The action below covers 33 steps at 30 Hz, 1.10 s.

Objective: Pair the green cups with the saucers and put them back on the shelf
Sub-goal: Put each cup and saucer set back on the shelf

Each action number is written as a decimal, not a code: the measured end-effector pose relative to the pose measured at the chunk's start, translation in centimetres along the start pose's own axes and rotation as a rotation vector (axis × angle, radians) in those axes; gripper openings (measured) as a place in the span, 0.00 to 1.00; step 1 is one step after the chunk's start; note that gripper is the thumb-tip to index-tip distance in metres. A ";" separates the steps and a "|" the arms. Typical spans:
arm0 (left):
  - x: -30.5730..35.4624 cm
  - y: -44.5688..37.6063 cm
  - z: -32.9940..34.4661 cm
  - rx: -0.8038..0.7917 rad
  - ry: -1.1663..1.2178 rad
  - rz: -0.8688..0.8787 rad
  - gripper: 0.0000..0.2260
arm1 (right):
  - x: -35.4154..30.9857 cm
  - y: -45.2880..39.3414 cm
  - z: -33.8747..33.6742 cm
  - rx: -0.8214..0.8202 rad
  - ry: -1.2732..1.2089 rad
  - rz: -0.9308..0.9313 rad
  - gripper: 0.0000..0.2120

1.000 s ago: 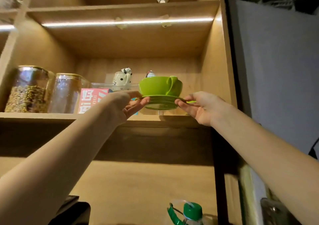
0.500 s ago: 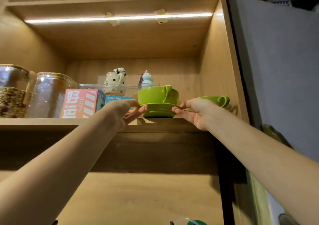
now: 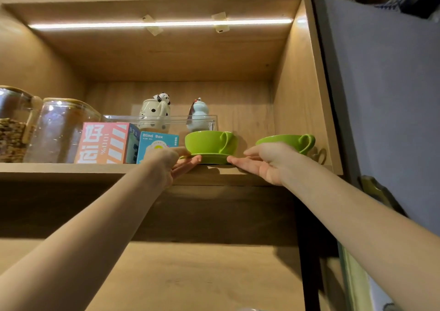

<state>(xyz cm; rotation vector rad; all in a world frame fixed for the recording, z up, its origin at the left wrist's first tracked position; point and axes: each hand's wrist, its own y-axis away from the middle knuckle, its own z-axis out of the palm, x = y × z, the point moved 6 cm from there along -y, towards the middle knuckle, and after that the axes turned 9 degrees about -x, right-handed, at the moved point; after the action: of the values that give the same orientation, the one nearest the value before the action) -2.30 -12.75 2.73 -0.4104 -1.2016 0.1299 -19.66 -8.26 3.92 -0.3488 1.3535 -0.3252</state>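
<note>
My left hand [image 3: 166,164] pinches the saucer [image 3: 210,158] at its left rim, thumb above, fingers beneath. My right hand [image 3: 264,161] lies palm-up, fingers straight and together, tips touching the right rim. The saucer carries a green cup [image 3: 206,142] and sits on the shelf [image 3: 71,167] near the front edge. A second green cup [image 3: 283,141] stands to the right; I cannot tell if it has a saucer. Judgement: nearly done, release pending.

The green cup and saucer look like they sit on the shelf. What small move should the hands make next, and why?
Probably let go. The saucer with its green cup seems to rest flat on the shelf. The left hand pinches one rim, the right hand touches the other with straight fingers, so drawing both away sideways should leave it undisturbed.
</note>
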 end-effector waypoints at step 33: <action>-2.0 0.9 0.9 0.260 -1.341 0.782 0.29 | 3.4 2.0 2.0 0.039 1.668 -0.543 0.32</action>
<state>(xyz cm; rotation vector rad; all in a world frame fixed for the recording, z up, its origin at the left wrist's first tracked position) -3.71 -12.36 0.90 -0.5558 -2.2185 1.3936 -17.03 -7.82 0.39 -0.4032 2.8564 -1.2667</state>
